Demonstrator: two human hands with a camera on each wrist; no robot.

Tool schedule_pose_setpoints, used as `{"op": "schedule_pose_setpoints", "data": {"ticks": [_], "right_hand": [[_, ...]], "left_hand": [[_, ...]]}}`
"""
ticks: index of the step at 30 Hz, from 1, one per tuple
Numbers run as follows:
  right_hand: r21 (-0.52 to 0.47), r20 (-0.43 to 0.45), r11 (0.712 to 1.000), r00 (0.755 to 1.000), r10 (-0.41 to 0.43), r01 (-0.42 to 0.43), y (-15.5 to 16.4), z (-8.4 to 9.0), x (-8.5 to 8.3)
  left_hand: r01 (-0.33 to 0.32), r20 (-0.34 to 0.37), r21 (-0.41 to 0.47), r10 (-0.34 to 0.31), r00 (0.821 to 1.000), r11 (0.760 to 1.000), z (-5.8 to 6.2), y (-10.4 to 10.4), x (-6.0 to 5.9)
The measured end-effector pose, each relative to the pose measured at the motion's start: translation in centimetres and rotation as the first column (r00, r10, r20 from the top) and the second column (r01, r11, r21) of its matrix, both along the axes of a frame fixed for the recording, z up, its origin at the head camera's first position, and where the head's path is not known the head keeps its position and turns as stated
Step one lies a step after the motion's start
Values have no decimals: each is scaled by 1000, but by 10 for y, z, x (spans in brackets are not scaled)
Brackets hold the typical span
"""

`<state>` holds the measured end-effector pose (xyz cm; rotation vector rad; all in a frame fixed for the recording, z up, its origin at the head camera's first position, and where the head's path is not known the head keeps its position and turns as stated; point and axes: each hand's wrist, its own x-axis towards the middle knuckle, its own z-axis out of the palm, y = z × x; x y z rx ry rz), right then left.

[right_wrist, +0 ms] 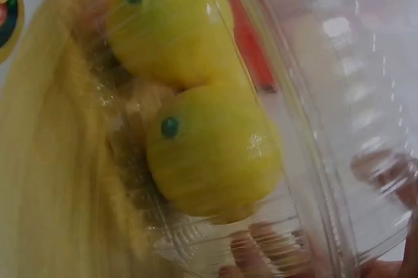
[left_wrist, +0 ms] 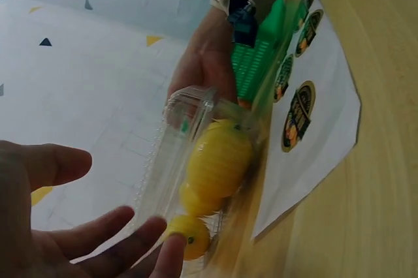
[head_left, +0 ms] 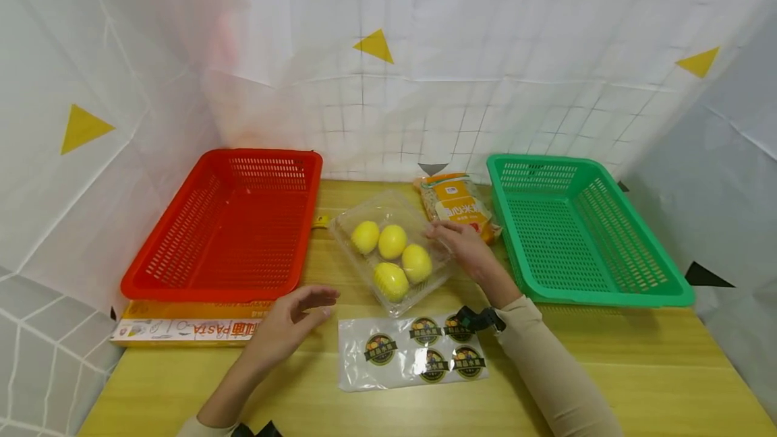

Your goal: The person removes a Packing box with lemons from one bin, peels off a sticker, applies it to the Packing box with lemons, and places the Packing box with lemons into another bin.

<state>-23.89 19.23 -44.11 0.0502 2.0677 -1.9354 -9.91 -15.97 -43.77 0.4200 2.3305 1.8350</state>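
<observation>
My right hand [head_left: 464, 248] grips the right edge of a clear plastic clamshell box [head_left: 386, 206] that holds several yellow lemons [head_left: 392, 241]. Its fingertips [right_wrist: 251, 255] show through the clear plastic in the right wrist view. The box sits tilted at an angle over the middle of the table. To the left of it, my left hand [head_left: 288, 322] hovers with fingers spread and nothing in them. In the left wrist view its fingers come close to the box's near end; whether they touch it I cannot tell. A sheet of round fruit stickers [head_left: 388, 373] lies in front of the box.
A red basket [head_left: 297, 248] stands at the left, with a pasta box [head_left: 182, 330] at its front edge. At the right is a green basket [head_left: 516, 248]. An orange food packet [head_left: 455, 201] lies behind my right hand. White sheeting [head_left: 273, 32] walls the table in.
</observation>
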Motion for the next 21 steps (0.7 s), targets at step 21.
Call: {"op": "schedule_pose_setpoints", "data": {"ticks": [21], "right_hand": [[74, -73, 997, 997, -26, 32, 9, 2, 34]], "left_hand": [[-105, -38, -56, 103, 994, 993, -7, 6, 3]]}}
